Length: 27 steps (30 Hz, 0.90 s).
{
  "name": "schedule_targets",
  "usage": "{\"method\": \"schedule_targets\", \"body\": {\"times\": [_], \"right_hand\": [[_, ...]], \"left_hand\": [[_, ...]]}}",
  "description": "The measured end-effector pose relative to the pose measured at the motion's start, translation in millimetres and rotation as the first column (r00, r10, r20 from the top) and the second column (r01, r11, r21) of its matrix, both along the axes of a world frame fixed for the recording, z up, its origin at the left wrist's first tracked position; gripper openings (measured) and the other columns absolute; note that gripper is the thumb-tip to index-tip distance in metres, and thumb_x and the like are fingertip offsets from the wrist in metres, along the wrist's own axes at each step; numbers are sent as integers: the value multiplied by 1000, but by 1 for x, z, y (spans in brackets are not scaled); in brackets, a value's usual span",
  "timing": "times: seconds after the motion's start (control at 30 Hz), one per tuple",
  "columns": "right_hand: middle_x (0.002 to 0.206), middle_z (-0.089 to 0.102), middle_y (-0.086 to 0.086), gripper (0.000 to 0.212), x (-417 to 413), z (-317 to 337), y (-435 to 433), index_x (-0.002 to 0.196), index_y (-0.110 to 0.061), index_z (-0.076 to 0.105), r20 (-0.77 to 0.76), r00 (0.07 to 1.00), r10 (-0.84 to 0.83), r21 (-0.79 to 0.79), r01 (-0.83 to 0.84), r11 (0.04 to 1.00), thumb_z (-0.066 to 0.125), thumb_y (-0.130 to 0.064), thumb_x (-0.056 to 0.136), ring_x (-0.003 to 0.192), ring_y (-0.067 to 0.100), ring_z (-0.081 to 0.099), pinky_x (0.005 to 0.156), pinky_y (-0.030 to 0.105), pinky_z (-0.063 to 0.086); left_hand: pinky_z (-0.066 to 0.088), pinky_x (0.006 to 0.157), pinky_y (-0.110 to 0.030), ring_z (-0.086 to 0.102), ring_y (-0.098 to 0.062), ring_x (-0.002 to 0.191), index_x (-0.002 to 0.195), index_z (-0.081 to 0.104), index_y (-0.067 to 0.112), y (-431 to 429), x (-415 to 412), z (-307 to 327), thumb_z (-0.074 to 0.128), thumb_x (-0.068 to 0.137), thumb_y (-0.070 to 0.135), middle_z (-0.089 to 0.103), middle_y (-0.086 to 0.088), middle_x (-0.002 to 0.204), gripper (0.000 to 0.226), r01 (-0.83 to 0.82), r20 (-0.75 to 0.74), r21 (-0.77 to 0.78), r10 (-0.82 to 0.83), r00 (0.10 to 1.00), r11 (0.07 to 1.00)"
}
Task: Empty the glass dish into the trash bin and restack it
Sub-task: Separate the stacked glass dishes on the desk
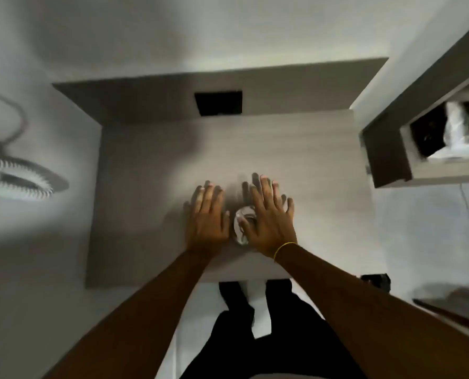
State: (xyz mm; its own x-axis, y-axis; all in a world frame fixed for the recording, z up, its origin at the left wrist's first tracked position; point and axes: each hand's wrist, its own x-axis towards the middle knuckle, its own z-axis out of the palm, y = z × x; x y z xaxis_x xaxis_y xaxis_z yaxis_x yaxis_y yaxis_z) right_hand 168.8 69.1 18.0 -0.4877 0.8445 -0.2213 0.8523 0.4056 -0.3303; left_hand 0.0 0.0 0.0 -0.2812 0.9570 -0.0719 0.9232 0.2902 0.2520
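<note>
Right, both hands are out over the grey wood-grain table, palms down, fingers spread flat. The left hand lies just left of the glass dish, and its fingers are splayed and grasping nothing. The right hand sits over the right part of the dish, thumb side across the glass, fingers stretched forward and apart; it looks released rather than clenched, though the picture is blurred and I cannot tell whether the palm actually touches the rim. A thin yellow band circles the right wrist.

The dish itself is a small, round, clear piece standing on the tabletop between the two hands, near the table's front edge and roughly in the middle of its width. Whether anything lies inside it, or whether it is one dish or a stack, the glare and blur will not let me say.

At the back of the table a raised panel carries a dark square opening. Off to the right, well apart from the hands, an open box-like compartment holds something white and crumpled against a dark interior. On the left, on the pale floor, a round fan-like object with a ribbed rim and a looping cable. Down at the bottom of the view, the person's dark trousers stand close against the table's front edge.
</note>
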Motion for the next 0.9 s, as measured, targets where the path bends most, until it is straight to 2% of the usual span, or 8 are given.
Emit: {"method": "schedule_targets", "body": {"times": [0.07,0.2,0.4,0.57,0.67,0.9], "right_hand": [[180,1,5,88,2,-13,-8,168,-28,23,9,1000,-20,-63,21,998,41,-73,95,165,36,8,121,71,20],[176,20,8,96,-3,-25,-25,164,-26,33,73,997,17,-69,-12,998,46,-80,86,161,37,21,119,70,23],[158,41,16,99,-2,-13,-15,155,-14,42,86,977,196,-36,-193,980,62,-59,70,137,39,45,104,54,44],[152,42,17,107,3,-4,2,156,-15,40,151,936,319,-91,-308,947,73,-48,60,133,37,47,100,46,50],[146,43,16,105,-2,1,10,150,-16,43,180,907,380,-141,-358,923,80,-43,55,125,36,50,96,43,52],[152,41,15,112,-5,9,14,157,-17,34,180,877,446,-161,-421,893,86,-38,59,134,37,46,102,48,49]], "left_hand": [[31,125,-61,28,-34,163,161,43,15,-10,3,-19,50,105,34,31,-14,175,59,-52,30,-66,54,998,996],[20,129,-62,20,-34,165,166,32,19,-33,6,-50,38,107,41,25,-12,178,63,-52,-41,-112,47,998,992],[23,129,-62,20,-34,165,166,32,20,-31,5,-56,36,107,44,27,-12,177,64,-63,-47,-73,60,997,995],[28,126,-63,26,-36,163,163,39,18,-31,3,-57,40,106,43,34,-14,174,62,-58,-36,-4,58,998,998],[28,125,-64,25,-36,164,163,38,19,-30,4,-58,37,106,45,32,-14,175,63,-72,-29,-22,71,997,997],[25,128,-63,18,-32,166,166,30,21,-33,4,-64,37,107,46,26,-11,178,64,-77,-33,-25,76,997,997]]}}
